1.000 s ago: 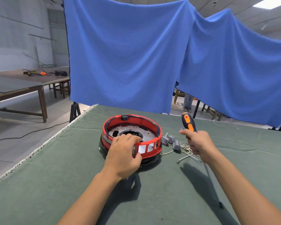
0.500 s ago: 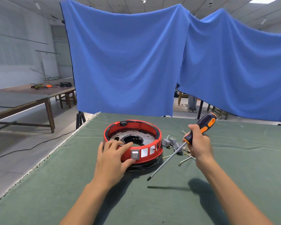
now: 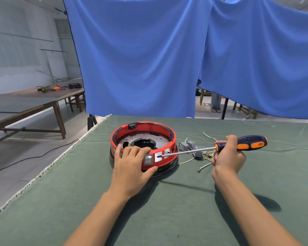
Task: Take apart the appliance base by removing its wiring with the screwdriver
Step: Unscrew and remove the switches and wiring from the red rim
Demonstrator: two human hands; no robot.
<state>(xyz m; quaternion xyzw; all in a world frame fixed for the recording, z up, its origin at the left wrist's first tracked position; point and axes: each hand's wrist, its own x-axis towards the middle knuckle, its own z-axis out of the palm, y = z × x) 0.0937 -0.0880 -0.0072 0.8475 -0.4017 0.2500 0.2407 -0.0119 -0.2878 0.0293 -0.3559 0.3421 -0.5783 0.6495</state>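
Red appliance base (image 3: 167,161) steadied by our left hand (image 3: 132,167); right hand (image 3: 228,157) grips the screwdriver (image 3: 212,148). Next: seat its tip

Two bare forearms enter from bottom edge, no sleeves in view. Left hand (image 3: 132,167) and right hand (image 3: 228,157) bare: no gloves, rings, watch or wristbands visible. Short trimmed fingernails. Rest of the person is out of view.

My left hand (image 3: 132,167) grips the red appliance base (image 3: 143,144) on the green desk (image 3: 185,210); my right hand (image 3: 228,155) holds the screwdriver (image 3: 220,148), tip at the base's front wall, loose wiring (image 3: 194,150) beside.
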